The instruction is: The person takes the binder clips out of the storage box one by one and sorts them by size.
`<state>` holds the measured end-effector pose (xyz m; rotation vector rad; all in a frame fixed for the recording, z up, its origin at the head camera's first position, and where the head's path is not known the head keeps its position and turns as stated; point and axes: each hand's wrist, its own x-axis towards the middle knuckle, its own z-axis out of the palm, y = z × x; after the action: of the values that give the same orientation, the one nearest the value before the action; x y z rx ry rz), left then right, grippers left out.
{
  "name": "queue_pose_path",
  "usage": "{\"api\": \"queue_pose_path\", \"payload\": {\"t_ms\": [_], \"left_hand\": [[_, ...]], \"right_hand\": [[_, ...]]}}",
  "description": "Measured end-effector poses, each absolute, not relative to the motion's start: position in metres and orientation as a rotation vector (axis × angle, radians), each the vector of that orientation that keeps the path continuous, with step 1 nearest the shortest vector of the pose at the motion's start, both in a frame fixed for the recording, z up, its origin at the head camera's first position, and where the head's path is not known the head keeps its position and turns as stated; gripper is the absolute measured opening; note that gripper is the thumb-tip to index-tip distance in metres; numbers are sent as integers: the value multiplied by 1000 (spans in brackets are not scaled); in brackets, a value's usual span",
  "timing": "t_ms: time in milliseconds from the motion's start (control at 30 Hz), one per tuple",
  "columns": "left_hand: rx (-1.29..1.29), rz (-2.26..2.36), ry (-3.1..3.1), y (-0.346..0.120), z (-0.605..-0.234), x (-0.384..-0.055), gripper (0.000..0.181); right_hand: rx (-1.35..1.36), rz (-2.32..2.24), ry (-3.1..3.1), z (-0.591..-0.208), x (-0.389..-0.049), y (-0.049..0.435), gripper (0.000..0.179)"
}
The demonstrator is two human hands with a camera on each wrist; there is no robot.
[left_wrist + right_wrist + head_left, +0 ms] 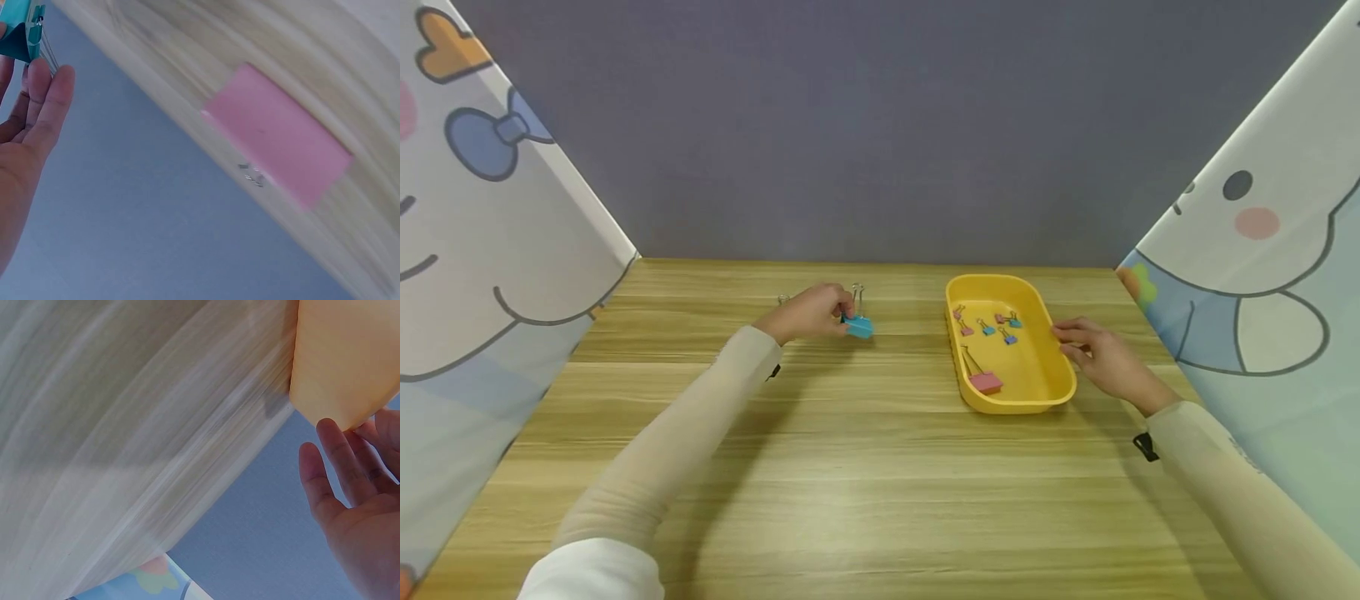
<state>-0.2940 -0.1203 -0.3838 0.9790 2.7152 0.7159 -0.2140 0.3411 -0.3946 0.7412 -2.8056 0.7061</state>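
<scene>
My left hand (811, 313) pinches a large blue binder clip (858, 326) between thumb and fingers, its wire handles pointing away. The left wrist view has the same clip at its top left corner. On the table lies a large pink binder clip (281, 137), mostly hidden behind the left hand in the head view. To the right stands a yellow tray (1018, 407); my right hand (1103, 357) holds its right rim with thumb and fingertips. In the tray are a large pink binder clip (986, 382) and several small pink and blue ones (987, 329).
The wood-grain table (865, 483) ends at a grey partition (880, 133) along the back. Cartoon-printed panels stand at the left (490, 250) and right (1270, 275). A black strap buckle (1146, 447) hangs at the right wrist.
</scene>
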Motion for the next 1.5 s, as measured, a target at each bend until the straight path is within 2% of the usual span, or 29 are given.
{"api": "queue_pose_path", "payload": {"t_ms": [367, 733, 967, 1500], "left_hand": [[935, 645, 2698, -134, -397, -297, 6], [873, 536, 2734, -149, -408, -302, 15], [823, 482, 2745, -154, -410, -305, 12], [887, 453, 2679, -170, -407, -308, 16]], "right_hand": [[732, 662, -2816, -395, -212, 341, 29], [757, 646, -2792, -393, -213, 339, 30], [730, 656, -2839, -388, -216, 339, 30], [698, 645, -2861, -388, -215, 338, 30]]}}
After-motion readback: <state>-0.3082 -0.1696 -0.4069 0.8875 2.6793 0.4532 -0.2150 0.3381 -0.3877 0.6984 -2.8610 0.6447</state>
